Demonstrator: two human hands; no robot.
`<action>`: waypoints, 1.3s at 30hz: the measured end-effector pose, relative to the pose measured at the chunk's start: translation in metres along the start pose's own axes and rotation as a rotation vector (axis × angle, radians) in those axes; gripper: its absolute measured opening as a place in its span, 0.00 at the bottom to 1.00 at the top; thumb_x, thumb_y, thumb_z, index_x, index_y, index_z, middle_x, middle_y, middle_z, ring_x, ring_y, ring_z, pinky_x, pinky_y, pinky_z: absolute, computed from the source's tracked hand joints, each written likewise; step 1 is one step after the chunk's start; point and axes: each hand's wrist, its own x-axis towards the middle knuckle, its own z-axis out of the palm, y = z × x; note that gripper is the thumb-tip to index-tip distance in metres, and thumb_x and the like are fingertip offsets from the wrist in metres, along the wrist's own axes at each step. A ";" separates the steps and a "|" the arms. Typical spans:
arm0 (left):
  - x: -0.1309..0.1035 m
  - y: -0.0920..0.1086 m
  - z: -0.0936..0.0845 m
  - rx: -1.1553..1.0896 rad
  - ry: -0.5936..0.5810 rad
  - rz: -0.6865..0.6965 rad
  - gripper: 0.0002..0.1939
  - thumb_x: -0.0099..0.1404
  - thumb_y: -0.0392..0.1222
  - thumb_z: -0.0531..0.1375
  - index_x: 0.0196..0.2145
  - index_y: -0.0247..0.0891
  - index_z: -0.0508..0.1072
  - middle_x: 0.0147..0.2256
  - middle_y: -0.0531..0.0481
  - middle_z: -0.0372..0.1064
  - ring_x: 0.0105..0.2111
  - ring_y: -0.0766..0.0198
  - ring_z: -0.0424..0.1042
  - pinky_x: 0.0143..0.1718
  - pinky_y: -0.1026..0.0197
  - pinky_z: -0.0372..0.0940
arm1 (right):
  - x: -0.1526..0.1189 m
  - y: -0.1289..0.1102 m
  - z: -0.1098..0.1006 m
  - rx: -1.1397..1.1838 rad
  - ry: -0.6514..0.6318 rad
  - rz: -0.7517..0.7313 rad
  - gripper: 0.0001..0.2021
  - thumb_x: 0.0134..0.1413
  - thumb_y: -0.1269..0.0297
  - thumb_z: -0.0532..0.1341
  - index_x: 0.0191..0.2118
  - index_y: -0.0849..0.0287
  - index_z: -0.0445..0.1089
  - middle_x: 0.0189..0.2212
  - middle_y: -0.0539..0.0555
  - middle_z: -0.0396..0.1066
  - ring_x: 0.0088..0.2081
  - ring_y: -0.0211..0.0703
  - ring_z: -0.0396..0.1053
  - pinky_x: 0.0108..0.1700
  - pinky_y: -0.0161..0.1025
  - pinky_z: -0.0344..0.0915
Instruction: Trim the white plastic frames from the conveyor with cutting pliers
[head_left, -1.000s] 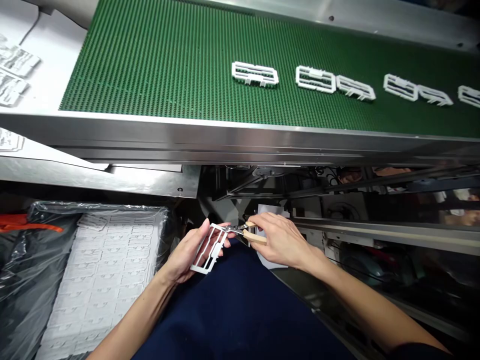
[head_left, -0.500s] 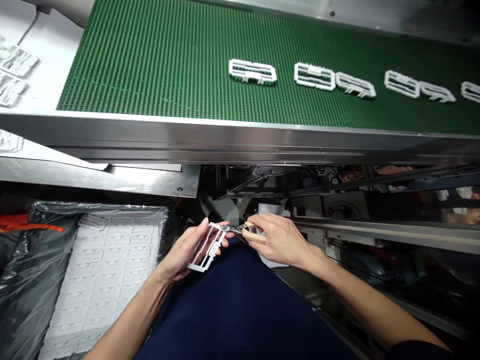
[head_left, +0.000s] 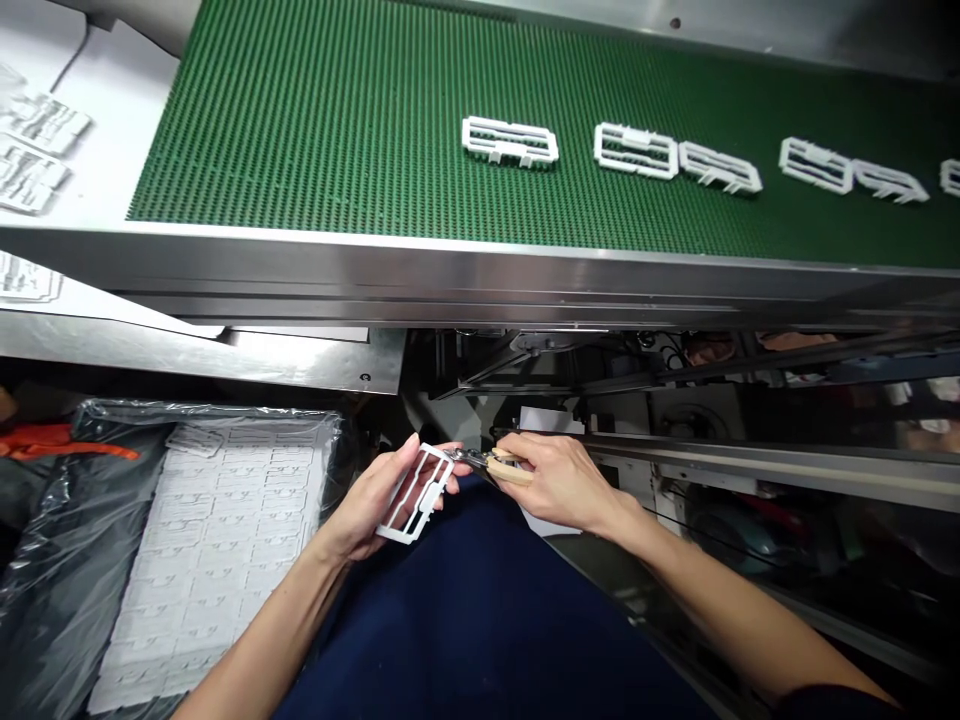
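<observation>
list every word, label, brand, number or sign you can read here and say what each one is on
None: no text can be read in this view.
White frame in the left hand: no lettering shows.
Pliers in the right hand: no mark can be made out.
Green belt: no lettering shows.
Dim equipment at right: too dark and blurred to tell.

From afar I hold the left hand (head_left: 371, 502) half-curled, thumb above and fingers beneath; I have the right hand (head_left: 556, 480) facing it, back upward, wrapped in a grip; both bare forearms (head_left: 697, 582) slant inward from either side.
</observation>
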 end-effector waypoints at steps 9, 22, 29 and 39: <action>0.008 0.004 -0.002 -0.260 0.055 0.111 0.20 0.68 0.45 0.48 0.49 0.27 0.69 0.38 0.38 0.72 0.33 0.62 0.72 0.34 0.65 0.69 | 0.004 0.003 0.030 1.018 -0.121 0.411 0.15 0.53 0.50 0.56 0.31 0.59 0.59 0.26 0.48 0.64 0.22 0.31 0.60 0.21 0.30 0.56; 0.011 0.014 0.002 -0.434 0.107 0.245 0.18 0.69 0.40 0.45 0.50 0.29 0.66 0.39 0.39 0.73 0.33 0.59 0.74 0.37 0.57 0.71 | 0.008 -0.043 0.070 1.361 0.022 0.180 0.11 0.50 0.62 0.62 0.35 0.59 0.59 0.33 0.51 0.67 0.32 0.38 0.70 0.34 0.36 0.65; 0.011 0.015 0.004 -0.457 0.114 0.268 0.19 0.69 0.39 0.45 0.49 0.27 0.67 0.38 0.38 0.73 0.34 0.58 0.74 0.37 0.58 0.70 | 0.009 -0.046 0.071 1.322 0.083 0.151 0.10 0.49 0.61 0.62 0.33 0.59 0.60 0.31 0.50 0.66 0.30 0.37 0.69 0.36 0.38 0.65; 0.010 0.015 0.004 -0.489 0.112 0.294 0.19 0.68 0.38 0.46 0.50 0.26 0.67 0.38 0.37 0.74 0.35 0.58 0.74 0.38 0.58 0.71 | 0.013 -0.049 0.073 1.242 0.127 0.119 0.10 0.51 0.61 0.61 0.33 0.58 0.59 0.30 0.49 0.64 0.30 0.36 0.67 0.38 0.38 0.65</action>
